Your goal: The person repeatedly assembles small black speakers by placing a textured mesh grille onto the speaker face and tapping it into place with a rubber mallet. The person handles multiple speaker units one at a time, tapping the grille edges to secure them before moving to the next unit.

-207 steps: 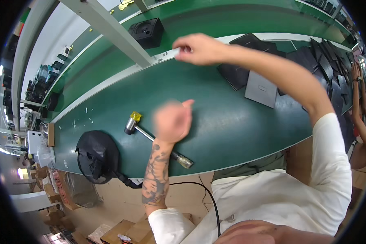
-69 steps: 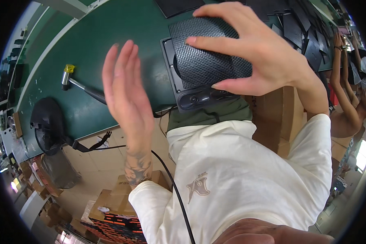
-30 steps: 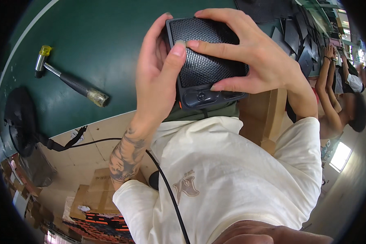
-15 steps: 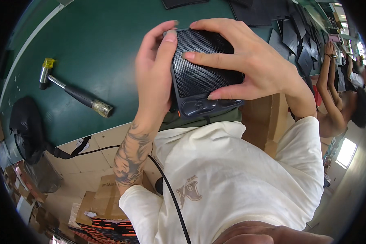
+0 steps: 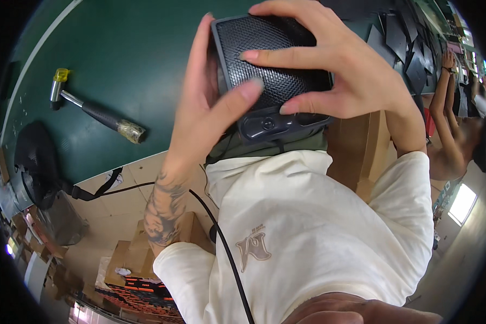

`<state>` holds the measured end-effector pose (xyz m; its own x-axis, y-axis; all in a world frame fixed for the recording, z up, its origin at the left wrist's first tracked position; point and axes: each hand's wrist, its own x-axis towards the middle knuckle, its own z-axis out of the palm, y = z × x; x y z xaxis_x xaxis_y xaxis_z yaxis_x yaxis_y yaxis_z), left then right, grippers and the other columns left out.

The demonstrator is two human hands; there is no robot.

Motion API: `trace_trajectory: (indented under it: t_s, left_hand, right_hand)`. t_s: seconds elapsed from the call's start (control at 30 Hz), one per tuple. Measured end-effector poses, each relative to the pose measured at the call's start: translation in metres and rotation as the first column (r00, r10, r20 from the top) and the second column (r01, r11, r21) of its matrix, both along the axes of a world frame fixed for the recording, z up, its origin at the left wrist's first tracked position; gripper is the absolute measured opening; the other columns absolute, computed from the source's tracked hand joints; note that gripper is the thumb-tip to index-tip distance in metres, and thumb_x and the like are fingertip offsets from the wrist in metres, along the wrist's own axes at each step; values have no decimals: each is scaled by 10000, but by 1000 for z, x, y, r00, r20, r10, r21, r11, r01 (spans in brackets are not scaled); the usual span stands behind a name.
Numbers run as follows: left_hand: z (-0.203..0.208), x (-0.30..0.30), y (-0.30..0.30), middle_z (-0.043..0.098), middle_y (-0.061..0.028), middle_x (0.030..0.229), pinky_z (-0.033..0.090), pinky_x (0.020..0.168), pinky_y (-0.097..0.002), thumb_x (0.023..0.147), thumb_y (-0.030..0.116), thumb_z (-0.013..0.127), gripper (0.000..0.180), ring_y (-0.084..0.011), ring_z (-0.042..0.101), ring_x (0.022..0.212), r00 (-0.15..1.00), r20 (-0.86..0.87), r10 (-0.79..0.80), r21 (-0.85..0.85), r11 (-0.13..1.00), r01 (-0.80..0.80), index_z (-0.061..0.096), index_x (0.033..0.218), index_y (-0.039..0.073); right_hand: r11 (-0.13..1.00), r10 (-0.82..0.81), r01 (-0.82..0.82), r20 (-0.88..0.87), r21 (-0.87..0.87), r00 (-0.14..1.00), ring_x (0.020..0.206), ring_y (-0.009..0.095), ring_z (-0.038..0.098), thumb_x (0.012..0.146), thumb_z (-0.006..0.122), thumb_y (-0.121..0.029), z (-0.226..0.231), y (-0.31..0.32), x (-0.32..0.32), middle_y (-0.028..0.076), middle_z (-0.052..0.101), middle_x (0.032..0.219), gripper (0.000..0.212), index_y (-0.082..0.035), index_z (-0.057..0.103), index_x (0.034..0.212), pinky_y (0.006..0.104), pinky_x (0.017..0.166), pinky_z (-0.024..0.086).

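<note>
Gripping black mesh-faced box (image 5: 287,82), left hand (image 5: 201,116) is apparently bracing it at left, right hand (image 5: 353,70) is spanning it at right.

The left head-worn fisheye camera is looking steeply down from close above, framing the left hand (image 5: 200,116) and right hand (image 5: 346,70) at upper centre, the white T-shirt (image 5: 313,227) below them and the green workbench (image 5: 129,59) stretching off leftward.

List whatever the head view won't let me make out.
Head view:
Black box: its right side, behind the right hand; its inside, under the mesh grille.
Dark panels: some cut off by the top edge.
Co-worker's hands: too small.
</note>
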<state>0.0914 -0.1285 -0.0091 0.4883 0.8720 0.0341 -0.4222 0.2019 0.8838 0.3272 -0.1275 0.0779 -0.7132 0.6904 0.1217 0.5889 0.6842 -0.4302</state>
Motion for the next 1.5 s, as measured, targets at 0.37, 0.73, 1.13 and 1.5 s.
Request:
trace_trajectory:
  t_s: [0.37, 0.73, 1.13, 1.5]
  left_hand:
    - [7, 3, -9, 293, -215, 1617, 281, 1228, -392, 895, -14, 709, 946, -297, 318, 1513, 998, -25, 63, -11, 998, -63, 115, 1632, -38]
    - [18, 8, -21, 147, -189, 1667, 331, 1215, -436, 767, -123, 787, 1195, -304, 246, 1521, 944, -128, 303, 270, 927, -261, 7, 1655, 50]
    - [-17, 7, -30, 234, -188, 1651, 246, 1236, -411, 926, -4, 692, 881, -289, 298, 1509, 870, -416, 265, 374, 922, -102, 165, 1631, -14]
    - [20, 32, -7, 168, -193, 1709, 198, 1243, -408, 1004, 253, 657, 880, -273, 247, 1543, 916, -214, 338, 448, 867, -215, 119, 1656, 5]
  right_hand:
    - [991, -134, 132, -176, -23, 975, 1410, 403, 416, 829, 834, -319, -14, -3, 6, 214, 416, 1546, 770, -146, 521, 1511, 484, 1172, 319]
    - [852, -504, 310, -501, -422, 703, 1489, 298, 413, 880, 789, -147, -36, -57, 11, 189, 429, 1606, 864, 16, 330, 1593, 400, 1224, 317]
    - [903, -248, 318, -255, 289, 935, 1477, 370, 366, 791, 754, 6, -25, -36, 33, 69, 449, 1594, 646, -206, 643, 1390, 583, 1198, 280]
    - [736, -575, 542, -797, -406, 184, 1357, 235, 453, 891, 809, -232, -76, -53, -29, 160, 450, 1496, 808, -35, 389, 1553, 356, 1097, 398]
